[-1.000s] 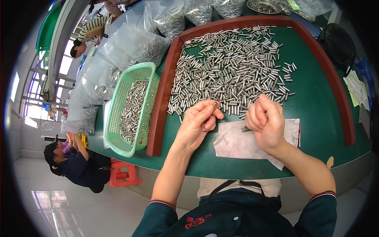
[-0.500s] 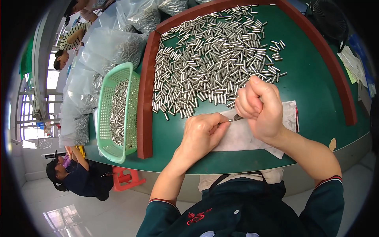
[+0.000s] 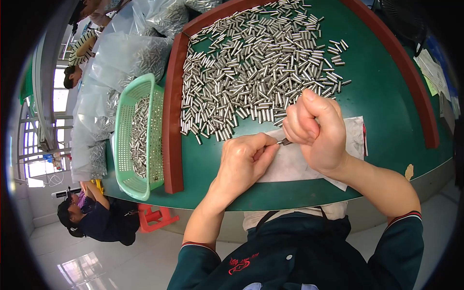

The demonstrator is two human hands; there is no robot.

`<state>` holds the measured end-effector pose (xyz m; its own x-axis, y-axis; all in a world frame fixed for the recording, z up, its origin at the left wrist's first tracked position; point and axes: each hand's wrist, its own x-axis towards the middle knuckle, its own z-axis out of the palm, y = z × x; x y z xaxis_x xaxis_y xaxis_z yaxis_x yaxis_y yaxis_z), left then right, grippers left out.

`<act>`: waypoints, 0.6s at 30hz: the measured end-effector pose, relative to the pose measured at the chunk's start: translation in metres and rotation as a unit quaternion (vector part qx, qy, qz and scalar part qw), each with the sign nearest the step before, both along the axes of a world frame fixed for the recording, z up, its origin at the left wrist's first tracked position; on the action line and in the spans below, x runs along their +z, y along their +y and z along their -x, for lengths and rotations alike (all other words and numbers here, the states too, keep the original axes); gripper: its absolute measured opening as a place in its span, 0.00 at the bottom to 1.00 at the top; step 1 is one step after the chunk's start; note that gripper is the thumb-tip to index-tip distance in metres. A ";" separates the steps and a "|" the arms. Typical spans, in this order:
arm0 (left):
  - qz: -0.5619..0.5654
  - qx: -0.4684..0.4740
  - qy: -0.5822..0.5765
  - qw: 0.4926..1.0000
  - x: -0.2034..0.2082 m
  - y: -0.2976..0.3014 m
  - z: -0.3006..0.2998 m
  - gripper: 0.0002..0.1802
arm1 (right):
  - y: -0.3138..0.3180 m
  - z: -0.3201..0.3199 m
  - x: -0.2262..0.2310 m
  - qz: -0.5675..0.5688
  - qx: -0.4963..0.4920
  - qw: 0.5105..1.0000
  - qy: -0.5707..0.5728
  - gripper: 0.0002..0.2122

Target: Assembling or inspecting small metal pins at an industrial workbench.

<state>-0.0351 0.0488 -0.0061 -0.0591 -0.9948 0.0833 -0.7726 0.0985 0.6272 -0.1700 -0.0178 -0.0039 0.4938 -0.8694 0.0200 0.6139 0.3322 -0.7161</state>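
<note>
My left hand (image 3: 244, 157) is pinched shut on a small metal cylinder (image 3: 280, 142), with only its end showing past the fingertips. My right hand (image 3: 319, 133) is a fist around a slim dark-tipped tool (image 3: 286, 141); its handle is hidden in the palm, so I cannot tell its kind. The tool's tip meets the exposed end of the cylinder. Under both hands a whitish, smudged cloth (image 3: 295, 164) lies on the green table (image 3: 377, 106). Beyond them spreads a heap of short, shiny metal cylinders (image 3: 256, 72).
Red-brown rails (image 3: 173, 121) border the heap. Left of them stands a light green basket (image 3: 157, 140) holding more cylinders. Clear plastic bags (image 3: 113, 63) of cylinders line the far left. A person (image 3: 99, 220) works at lower left by a red stool (image 3: 157, 218). Papers (image 3: 430, 72) lie at right.
The view has shifted slightly, moving the table's contents a little left and up in the picture. Both hands keep their grips, and the tool tip stays at the cylinder's end.
</note>
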 end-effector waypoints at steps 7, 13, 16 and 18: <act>-0.003 0.006 0.017 1.000 -0.005 0.000 0.000 0.04 | 0.003 -0.001 -0.003 0.020 -0.010 1.000 0.005 0.20; -0.008 0.008 0.042 0.999 -0.006 -0.001 0.001 0.04 | 0.007 -0.004 -0.004 0.064 -0.025 0.997 0.043 0.20; 0.001 0.018 0.053 0.998 -0.004 0.000 0.000 0.03 | 0.008 -0.006 -0.003 0.088 -0.032 0.994 0.057 0.20; -0.007 0.057 0.162 0.985 -0.001 0.001 -0.004 0.02 | 0.005 -0.004 -0.002 0.056 -0.016 0.997 0.043 0.20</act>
<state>-0.0313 0.0500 -0.0069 0.0810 -0.9946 0.0652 -0.5367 0.0116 0.8437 -0.1662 -0.0126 -0.0061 0.4698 -0.8794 0.0771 0.5578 0.2280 -0.7980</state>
